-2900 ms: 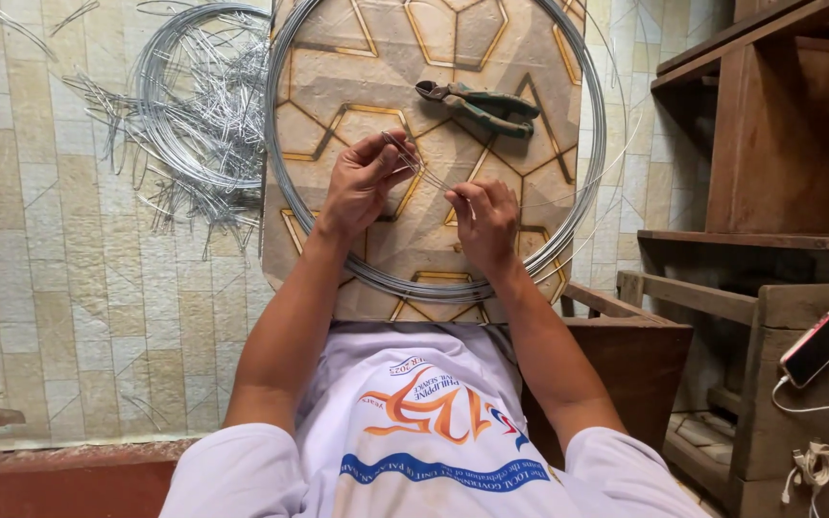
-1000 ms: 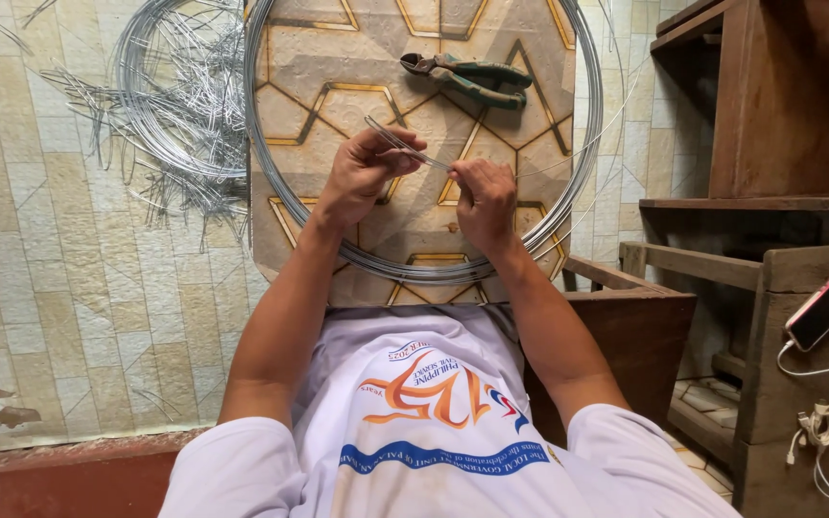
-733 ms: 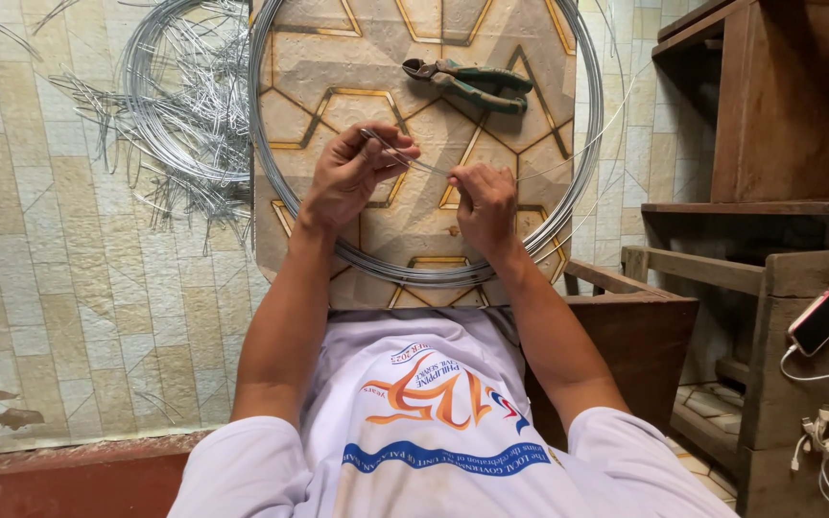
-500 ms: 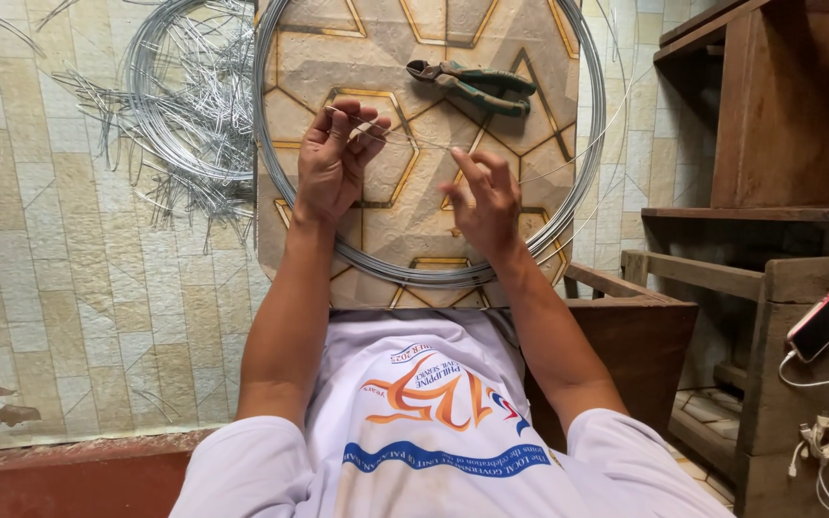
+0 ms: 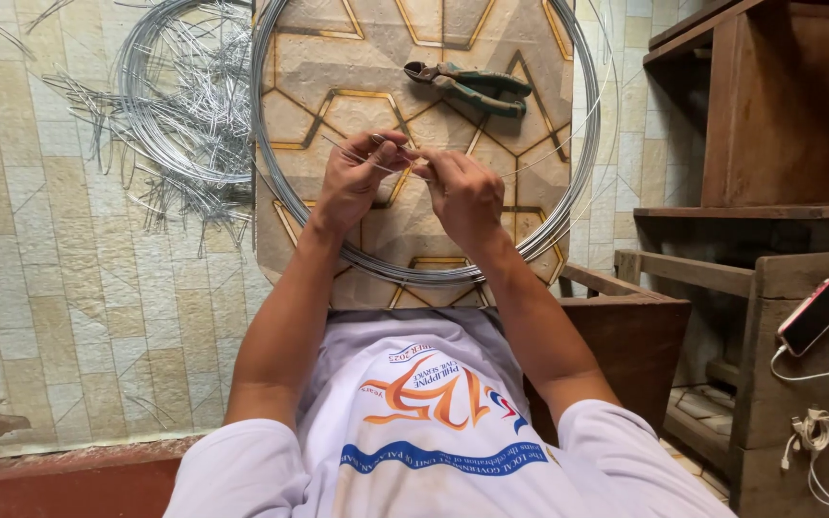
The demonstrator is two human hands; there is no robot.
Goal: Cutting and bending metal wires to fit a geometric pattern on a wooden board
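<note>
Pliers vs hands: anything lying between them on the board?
Head view: only bare patterned board between the pliers and the left hand and right hand, which pinch a thin wire.

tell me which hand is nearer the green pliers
Right. The right hand sits just below the green pliers; the left hand is lower and further to their left.

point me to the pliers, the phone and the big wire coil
pliers (image 5: 477, 88), head view, on the green handles.
phone (image 5: 811, 317), head view, middle of its back.
big wire coil (image 5: 424, 273), head view, on its lower arc below the hands.
</note>
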